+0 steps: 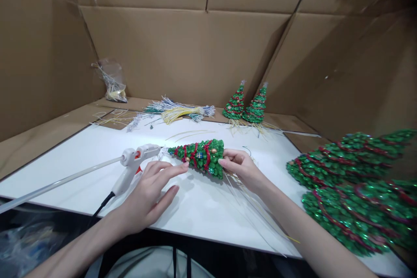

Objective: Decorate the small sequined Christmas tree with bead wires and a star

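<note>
A small green Christmas tree figure [202, 156] with red garland and gold baubles lies on its side over the white board, its tip pointing left. My right hand [243, 167] grips it at the base, thumb on the near edge, other fingers partly hidden behind. Thin pale wires [250, 204] trail from that base toward the front edge. My left hand [153, 191] has its fingers stretched out, the index fingertip at the tree's near side; whether it presses there I cannot tell. Just left of the tree's tip lies a white hot glue gun [130, 167] with a long glue stick [65, 182].
Two trees [256, 106] stand at the back right; larger-looking trees [352, 204] lie at the right edge. Bundled wires [182, 110] lie along the back. A clear bag [114, 82] sits in the back left corner. Cardboard walls [182, 52] enclose the white board [81, 152].
</note>
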Demonstrator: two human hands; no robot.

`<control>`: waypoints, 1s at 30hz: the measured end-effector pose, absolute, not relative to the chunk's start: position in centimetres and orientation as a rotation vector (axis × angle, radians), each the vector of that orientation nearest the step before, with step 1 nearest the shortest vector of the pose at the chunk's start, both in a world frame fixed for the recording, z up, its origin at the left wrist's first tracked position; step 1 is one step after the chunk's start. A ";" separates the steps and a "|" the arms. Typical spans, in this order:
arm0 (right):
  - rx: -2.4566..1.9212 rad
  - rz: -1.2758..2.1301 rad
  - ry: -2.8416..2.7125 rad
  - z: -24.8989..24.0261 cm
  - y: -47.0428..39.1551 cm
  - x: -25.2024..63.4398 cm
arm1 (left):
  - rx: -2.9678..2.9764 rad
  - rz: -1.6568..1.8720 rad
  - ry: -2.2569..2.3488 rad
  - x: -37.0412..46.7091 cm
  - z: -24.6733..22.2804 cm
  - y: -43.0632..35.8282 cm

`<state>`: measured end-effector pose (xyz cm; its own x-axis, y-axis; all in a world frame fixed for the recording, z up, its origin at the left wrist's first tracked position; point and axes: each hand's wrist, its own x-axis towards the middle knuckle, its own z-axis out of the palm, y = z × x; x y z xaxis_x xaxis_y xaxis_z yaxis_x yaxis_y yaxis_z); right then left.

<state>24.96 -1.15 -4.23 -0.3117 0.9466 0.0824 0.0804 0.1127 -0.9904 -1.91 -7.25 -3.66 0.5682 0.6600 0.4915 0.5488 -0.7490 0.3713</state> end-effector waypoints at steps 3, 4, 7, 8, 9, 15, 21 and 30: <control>-1.041 1.318 -1.555 -4.2 -1.1 25.0 | 2.648 0.941 1.001 -1.7 -3.4 -7.2; -1.039 1.321 -1.556 -4.2 -1.2 25.0 | 2.659 0.948 0.991 -1.5 -3.1 -7.1; -1.036 1.329 -1.557 -4.2 -1.2 24.9 | 2.683 0.973 0.967 -0.5 -2.1 -6.7; -1.038 1.330 -1.552 -4.1 -1.2 24.9 | 2.682 0.980 0.971 -0.1 -1.8 -6.6; -1.039 1.330 -1.546 -4.1 -1.3 24.9 | 2.679 0.990 0.978 0.3 -1.4 -6.5; -1.008 1.325 -1.544 -3.9 -1.4 24.8 | 2.641 0.972 1.015 1.8 -0.9 -6.5; -0.974 1.316 -1.578 -4.0 -1.4 24.8 | 2.623 0.887 1.052 1.9 -1.2 -6.5; -1.000 1.311 -1.575 -4.0 -1.4 24.9 | 2.585 0.832 1.170 -1.1 -1.9 -7.7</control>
